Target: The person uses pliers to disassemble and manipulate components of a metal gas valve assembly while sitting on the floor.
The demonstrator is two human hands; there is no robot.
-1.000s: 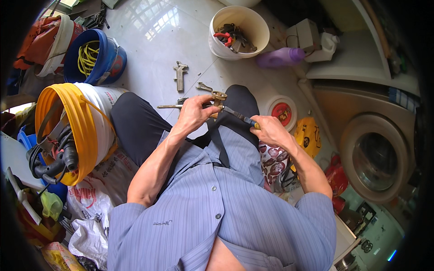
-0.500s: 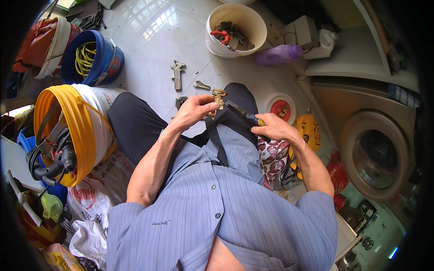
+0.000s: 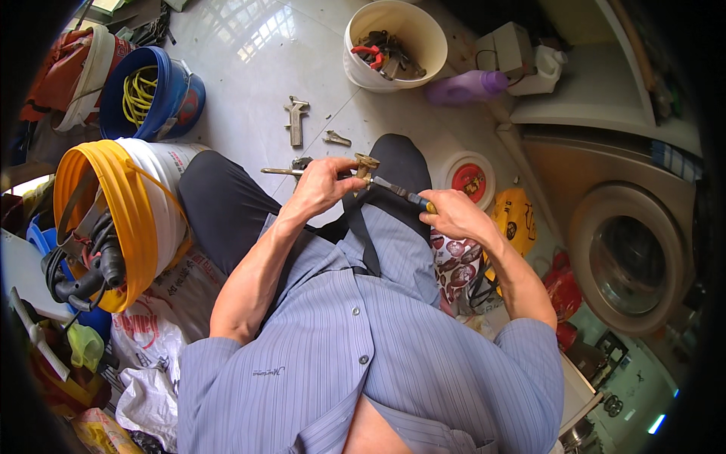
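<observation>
My left hand [image 3: 324, 186] is closed on a small brass fitting [image 3: 365, 165] with a round top, held between my knees. My right hand [image 3: 446, 213] grips the yellow-and-blue handle of a tool [image 3: 401, 193], whose metal head meets the lower part of the fitting. Beside my left hand a metal rod [image 3: 280, 171] lies near a dark metal part [image 3: 301, 162], partly hidden. Farther out on the floor are a long metal bracket [image 3: 296, 127] and a short metal piece [image 3: 338, 139].
A white bucket of tools [image 3: 355, 72] stands ahead, beside a purple bottle [image 3: 461, 91]. Blue [image 3: 113, 98] and yellow [image 3: 141, 227] buckets crowd the left. At the right are a washing machine [image 3: 575, 166], a round tub [image 3: 470, 181] and bags [image 3: 510, 219].
Both hands move only slightly. The tool's head, which tipped upward half a second ago, now sits lower against the fitting, and the fitting's round top is turned a little.
</observation>
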